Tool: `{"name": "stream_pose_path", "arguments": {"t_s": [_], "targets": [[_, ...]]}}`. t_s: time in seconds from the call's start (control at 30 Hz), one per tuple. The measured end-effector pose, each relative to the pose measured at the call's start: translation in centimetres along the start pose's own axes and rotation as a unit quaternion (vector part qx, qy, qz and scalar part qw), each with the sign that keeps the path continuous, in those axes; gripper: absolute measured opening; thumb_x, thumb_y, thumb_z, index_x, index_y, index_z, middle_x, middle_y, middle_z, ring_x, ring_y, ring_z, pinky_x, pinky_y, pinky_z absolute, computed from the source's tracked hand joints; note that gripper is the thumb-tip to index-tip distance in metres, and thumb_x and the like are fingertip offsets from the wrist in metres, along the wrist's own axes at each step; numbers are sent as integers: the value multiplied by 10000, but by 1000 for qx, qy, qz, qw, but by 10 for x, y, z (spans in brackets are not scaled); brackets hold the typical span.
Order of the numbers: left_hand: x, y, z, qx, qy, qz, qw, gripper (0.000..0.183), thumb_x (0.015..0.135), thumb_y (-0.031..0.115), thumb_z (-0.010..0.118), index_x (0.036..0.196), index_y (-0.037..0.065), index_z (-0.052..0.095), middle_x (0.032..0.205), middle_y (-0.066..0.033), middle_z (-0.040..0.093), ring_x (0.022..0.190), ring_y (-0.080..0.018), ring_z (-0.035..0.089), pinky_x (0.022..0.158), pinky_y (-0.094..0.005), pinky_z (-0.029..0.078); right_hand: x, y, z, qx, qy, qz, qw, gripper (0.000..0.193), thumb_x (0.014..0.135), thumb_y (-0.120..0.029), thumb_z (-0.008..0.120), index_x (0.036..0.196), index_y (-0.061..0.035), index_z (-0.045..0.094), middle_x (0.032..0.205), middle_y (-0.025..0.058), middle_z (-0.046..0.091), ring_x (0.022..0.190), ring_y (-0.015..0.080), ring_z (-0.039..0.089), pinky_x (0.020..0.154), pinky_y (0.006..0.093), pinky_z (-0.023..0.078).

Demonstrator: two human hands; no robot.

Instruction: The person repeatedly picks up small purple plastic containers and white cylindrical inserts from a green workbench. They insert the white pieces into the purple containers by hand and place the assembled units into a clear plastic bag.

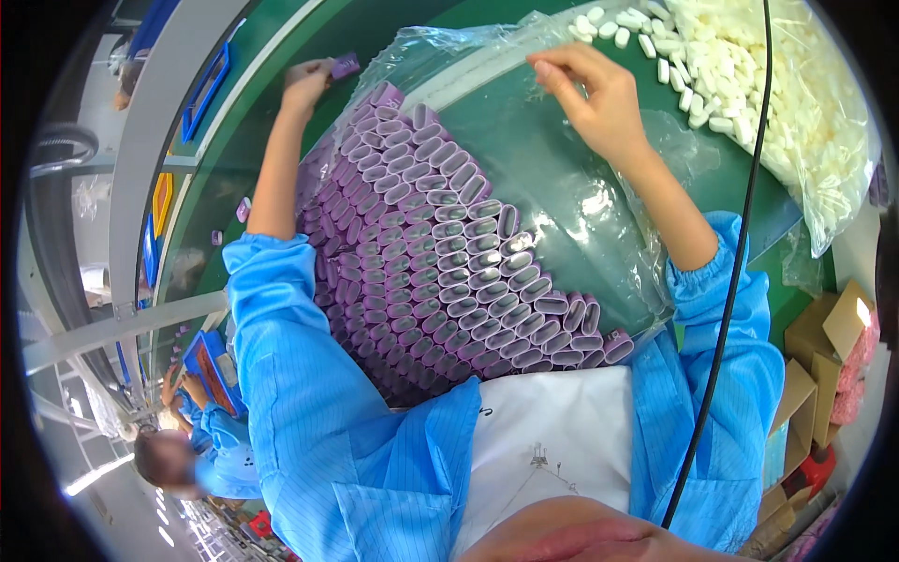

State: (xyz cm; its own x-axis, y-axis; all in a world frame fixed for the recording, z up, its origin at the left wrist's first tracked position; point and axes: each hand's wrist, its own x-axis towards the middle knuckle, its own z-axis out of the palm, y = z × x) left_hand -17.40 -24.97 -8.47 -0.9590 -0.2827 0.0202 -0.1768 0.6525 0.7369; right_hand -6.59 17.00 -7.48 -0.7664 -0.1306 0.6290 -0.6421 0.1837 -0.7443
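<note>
A small purple shell (345,66) is pinched between the fingertips of the left hand (307,86), near the table's (740,173) far left corner. The right hand's (599,103) fingers are loosely curled, contents unclear, over crinkled clear film (590,201).

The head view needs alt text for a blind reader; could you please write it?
A person's left hand holds a purple piece over a green surface; the right hand hovers across from it. Packed purple shells fill the middle, with white pieces and a clear bag at upper right.
</note>
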Motion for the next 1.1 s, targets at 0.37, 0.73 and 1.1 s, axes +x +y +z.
{"name": "stream_pose_path", "arguments": {"t_s": [0.37, 0.73, 1.1], "targets": [[-104, 54, -59, 212, -3, 149, 966, 365, 828, 330, 673, 1080, 66, 667, 960, -127, 677, 892, -258, 655, 810, -337, 497, 2, -15, -9, -30, -38, 21, 999, 97, 846, -76, 630, 906, -16, 675, 857, 85, 655, 665, 207, 617, 637, 299, 503], [-392, -90, -117, 48, 118, -17, 992, 580, 971, 387, 472, 1414, 28, 365, 1445, -147, 384, 1365, -273, 312, 1119, -365, 211, -52, -36, -44, -427, -142, 15, 893, 514, 814, -260, 707, 1257, -69, 530, 1157, 177, 565, 1005, 376, 505, 847, 420, 433], [-405, -49, -56, -175, 124, 0, 977, 577, 979, 310, 483, 1461, 55, 293, 1517, -114, 282, 1406, -216, 237, 1127, -342, 191, -60, -8, -51, -525, -152, -72, 834, 387, 778, 9, 555, 1120, -152, 636, 976, 34, 572, 853, 236, 610, 626, 350, 511]]}}
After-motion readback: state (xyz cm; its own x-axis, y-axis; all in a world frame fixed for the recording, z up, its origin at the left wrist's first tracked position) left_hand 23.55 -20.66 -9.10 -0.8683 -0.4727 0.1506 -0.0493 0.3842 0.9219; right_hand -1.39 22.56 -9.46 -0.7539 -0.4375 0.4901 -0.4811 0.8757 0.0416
